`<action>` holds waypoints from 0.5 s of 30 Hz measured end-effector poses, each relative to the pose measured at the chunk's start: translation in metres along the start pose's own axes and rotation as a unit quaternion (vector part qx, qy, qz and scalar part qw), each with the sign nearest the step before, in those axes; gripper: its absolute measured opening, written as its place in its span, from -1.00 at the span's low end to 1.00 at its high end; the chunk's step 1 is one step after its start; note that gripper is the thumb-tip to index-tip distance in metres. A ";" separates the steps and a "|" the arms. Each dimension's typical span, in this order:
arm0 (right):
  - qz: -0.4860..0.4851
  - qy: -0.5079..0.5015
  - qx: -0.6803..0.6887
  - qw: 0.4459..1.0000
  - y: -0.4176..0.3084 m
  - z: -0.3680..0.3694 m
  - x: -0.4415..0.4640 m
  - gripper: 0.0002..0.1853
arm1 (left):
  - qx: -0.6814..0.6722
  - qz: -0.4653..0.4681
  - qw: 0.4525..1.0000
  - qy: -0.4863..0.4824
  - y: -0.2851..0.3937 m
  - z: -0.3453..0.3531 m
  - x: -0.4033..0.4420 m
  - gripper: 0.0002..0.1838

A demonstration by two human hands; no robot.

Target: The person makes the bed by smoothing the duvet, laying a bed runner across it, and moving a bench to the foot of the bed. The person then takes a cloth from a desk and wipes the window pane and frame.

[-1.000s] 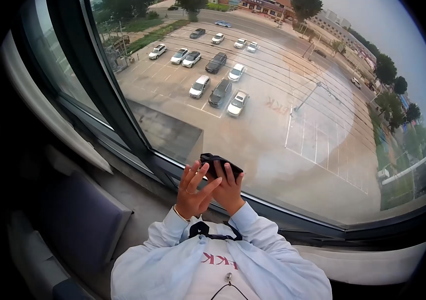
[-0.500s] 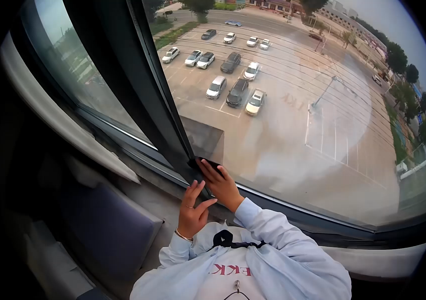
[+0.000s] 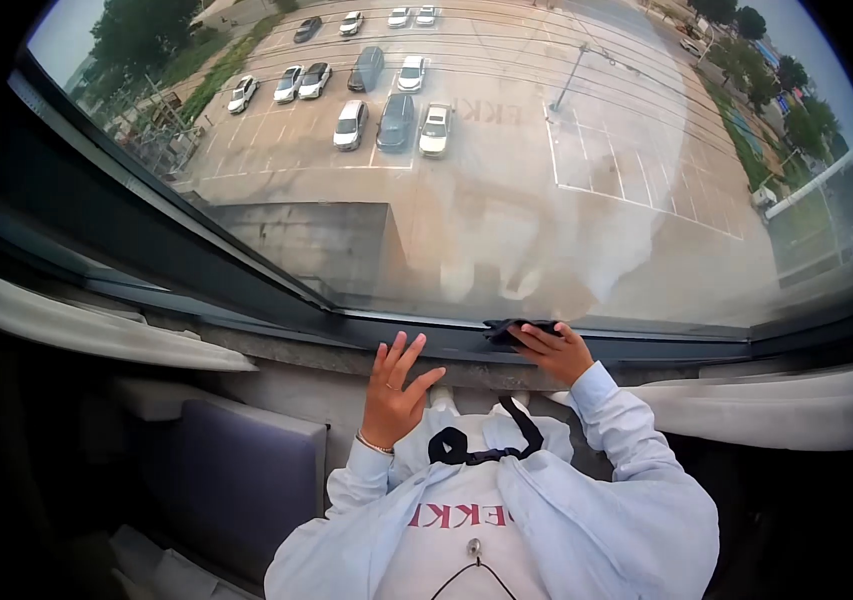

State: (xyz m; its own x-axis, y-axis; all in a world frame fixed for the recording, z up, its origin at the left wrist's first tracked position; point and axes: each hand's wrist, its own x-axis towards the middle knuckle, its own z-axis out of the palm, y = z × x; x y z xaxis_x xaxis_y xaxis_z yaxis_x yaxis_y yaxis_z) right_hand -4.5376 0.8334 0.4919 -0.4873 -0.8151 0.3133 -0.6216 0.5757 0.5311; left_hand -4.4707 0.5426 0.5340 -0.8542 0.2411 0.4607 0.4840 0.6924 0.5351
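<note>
My right hand (image 3: 560, 354) holds a dark cloth (image 3: 504, 332) under its fingers, at the lower rail of the window frame (image 3: 646, 348). The cloth looks folded and partly covered by the fingers. To the left, my left hand (image 3: 393, 396) is raised in front of the sill with its fingers apart and nothing in it. A ring and a bracelet show on that hand. Just beyond both hands rises the large window pane (image 3: 486, 235), with a faint reflection of shirt lettering on it.
A thick dark mullion (image 3: 176, 235) slants down at the left. White curtains (image 3: 776, 408) hang on both sides below the frame. A purple-grey padded seat (image 3: 236, 465) stands at lower left. Through the glass lies a parking lot with several cars.
My right hand has moved with the cloth from the mullion's foot rightward along the lower rail. My left hand is now apart from it, fingers spread. The view has turned right.
</note>
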 end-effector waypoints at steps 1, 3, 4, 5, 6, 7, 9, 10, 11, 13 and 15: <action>0.011 0.010 0.006 1.000 0.008 -0.001 -0.018 -0.81 | 0.019 0.016 1.000 -0.013 0.003 0.005 0.005 -0.60; 0.075 0.013 0.006 0.997 0.008 0.000 -0.057 -0.85 | 0.029 0.056 0.997 -0.041 0.009 0.013 0.017 -0.55; 0.114 0.027 -0.005 0.993 0.022 0.000 -0.073 -0.88 | 0.033 0.082 0.996 -0.023 0.012 0.026 0.022 -0.53; 0.156 0.050 -0.020 0.986 0.029 -0.003 -0.086 -0.92 | 0.043 0.124 0.991 -0.007 0.015 0.035 0.027 -0.52; 0.168 0.049 -0.039 0.984 0.040 -0.001 -0.101 -0.92 | 0.053 0.167 0.984 0.009 0.020 0.044 0.038 -0.52; 0.205 0.042 -0.061 0.976 0.051 -0.003 -0.117 -0.88 | 0.046 0.191 0.981 0.009 0.027 0.052 0.052 -0.52; 0.254 0.044 -0.125 0.958 0.065 -0.010 -0.141 -0.62 | 0.042 0.274 0.961 0.020 0.047 0.064 0.073 -0.56; 0.279 0.043 -0.156 0.946 0.072 -0.015 -0.151 -0.47 | 0.034 0.295 0.955 0.010 0.058 0.069 0.082 -0.56; 0.332 0.049 -0.125 0.934 0.078 -0.017 -0.162 -0.47 | 0.026 0.317 0.948 0.012 0.072 0.076 0.092 -0.56; 0.447 0.090 -0.052 0.888 0.085 -0.023 -0.169 -0.46 | 0.008 0.360 0.933 0.009 0.092 0.091 0.106 -0.56; 0.543 0.163 0.019 0.824 0.095 -0.023 -0.173 -0.47 | 0.004 0.371 0.929 -0.005 0.111 0.106 0.112 -0.54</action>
State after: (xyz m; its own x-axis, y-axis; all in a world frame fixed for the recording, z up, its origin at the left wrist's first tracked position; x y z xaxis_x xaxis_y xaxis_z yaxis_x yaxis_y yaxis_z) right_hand -4.4983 1.0273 0.5059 -0.5817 0.2108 0.7856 0.0489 0.9731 -0.2250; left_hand -4.5326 0.7186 0.5705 -0.2886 0.6607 0.6929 0.9384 0.3388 0.0677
